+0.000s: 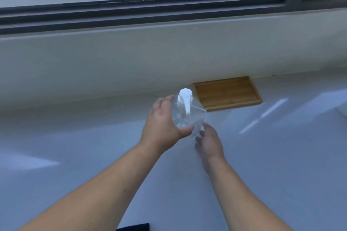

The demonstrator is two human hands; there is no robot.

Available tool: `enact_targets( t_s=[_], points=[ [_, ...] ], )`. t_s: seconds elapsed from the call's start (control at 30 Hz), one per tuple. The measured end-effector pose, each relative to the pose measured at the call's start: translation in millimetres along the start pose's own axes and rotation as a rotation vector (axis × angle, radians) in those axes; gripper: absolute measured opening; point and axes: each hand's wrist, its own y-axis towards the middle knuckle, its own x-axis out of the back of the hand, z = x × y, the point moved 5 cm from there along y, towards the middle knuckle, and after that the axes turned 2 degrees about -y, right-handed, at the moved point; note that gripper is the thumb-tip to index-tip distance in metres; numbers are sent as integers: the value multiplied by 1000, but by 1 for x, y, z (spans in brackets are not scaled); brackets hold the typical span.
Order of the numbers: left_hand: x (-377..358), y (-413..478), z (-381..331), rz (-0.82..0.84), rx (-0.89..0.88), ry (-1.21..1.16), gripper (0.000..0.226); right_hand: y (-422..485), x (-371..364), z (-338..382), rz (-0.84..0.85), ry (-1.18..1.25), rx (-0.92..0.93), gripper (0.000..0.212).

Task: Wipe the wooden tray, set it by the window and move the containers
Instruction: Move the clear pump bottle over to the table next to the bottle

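A shallow wooden tray (228,93) lies on the white counter, pushed against the low wall under the window. Just left of it and in front stands a clear square pump bottle (189,116) with a white pump head. My left hand (163,124) wraps the bottle's left side, thumb across its front. Against the lower right corner of the bottle is my right hand (208,140), fingers bent and touching it. The bottle's base is hidden behind my hands.
The glossy white counter (281,155) stretches to both sides. A pale sill wall (112,62) and a dark window frame (131,17) run along the back. A dark cloth corner (134,227) shows at the bottom edge.
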Motion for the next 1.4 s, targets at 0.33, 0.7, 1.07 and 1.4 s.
enact_targets(
  t_s=[0.33,0.7,1.07,1.4],
  points=[
    [126,-35,83,-226,153,-16,107,-34,-149,-18,173,41,-206,43],
    [334,-232,259,-549,499,19,104,-199,-399,-130,539,-314,-281,31],
    [497,-549,399,-858,835,89,105,-462,-580,-324,886,-613,-314,50],
    [537,-783,457,-1040,1043,65,110,-647,-621,-468,1059,-830,-315,49]
  ],
)
